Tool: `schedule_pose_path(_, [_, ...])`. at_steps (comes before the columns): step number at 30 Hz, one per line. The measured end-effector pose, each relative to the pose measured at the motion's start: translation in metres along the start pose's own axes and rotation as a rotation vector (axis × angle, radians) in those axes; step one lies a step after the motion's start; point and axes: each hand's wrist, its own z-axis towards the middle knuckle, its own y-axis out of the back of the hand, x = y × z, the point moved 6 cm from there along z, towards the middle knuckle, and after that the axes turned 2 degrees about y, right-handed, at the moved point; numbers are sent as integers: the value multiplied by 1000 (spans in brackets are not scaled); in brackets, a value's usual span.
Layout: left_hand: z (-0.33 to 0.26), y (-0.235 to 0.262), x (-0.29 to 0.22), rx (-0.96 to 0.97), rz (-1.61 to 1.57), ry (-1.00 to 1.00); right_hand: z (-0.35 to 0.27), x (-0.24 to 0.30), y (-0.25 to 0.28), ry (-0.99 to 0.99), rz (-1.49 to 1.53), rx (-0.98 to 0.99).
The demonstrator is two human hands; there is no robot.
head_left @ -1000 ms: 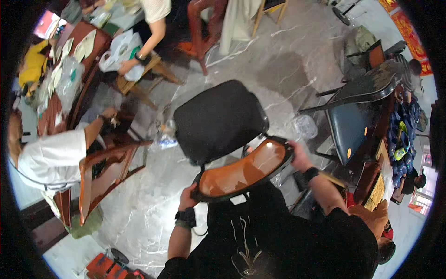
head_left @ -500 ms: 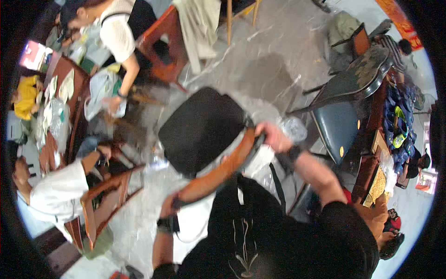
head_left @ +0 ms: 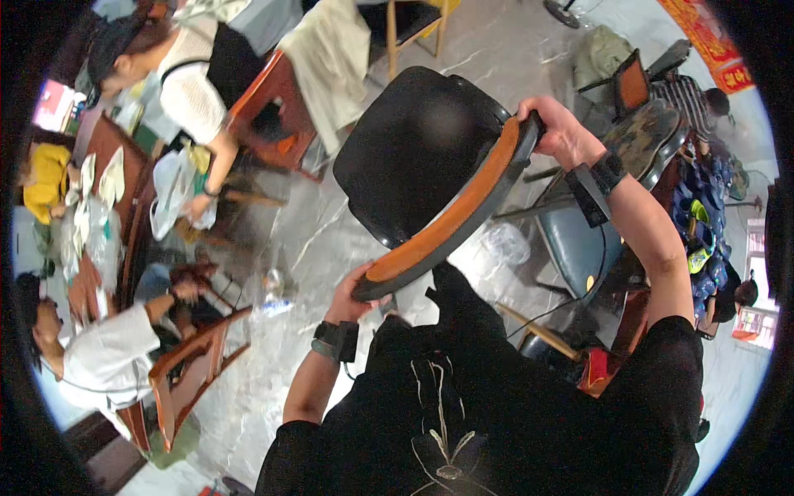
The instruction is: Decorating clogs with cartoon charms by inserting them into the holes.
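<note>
Shifted toward one o'clock, the black chair (head_left: pixel 413 149) has its brown backrest (head_left: pixel 455 217) gripped by left fingers (head_left: pixel 354 285) at eight o'clock, right fingers (head_left: pixel 542 107) at one.

Black chair (head_left: pixel 413 157) ahead, open floor (head_left: pixel 504 58) beyond

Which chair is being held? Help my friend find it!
Start at the black shirt at the bottom and look just above it. There, the left hand and right hand hold a chair by its curved orange backrest. Unlike the blue-seated chair to its right, its seat is black.
</note>
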Motion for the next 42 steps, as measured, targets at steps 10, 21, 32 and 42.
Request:
schedule_pose_path(10, [193, -124, -39, -152, 274, 169, 37, 179, 104, 177, 29, -143])
schedule_pose_path(21, [403, -244, -162, 2, 352, 291, 139, 340, 228, 430, -173, -221])
schedule_pose_path(32, [644, -311, -224, 250, 161, 587, 234, 502, 297, 172, 248, -362])
schedule_pose_path(42, [855, -398, -271, 86, 218, 573, 384, 675, 411, 237, 72, -292])
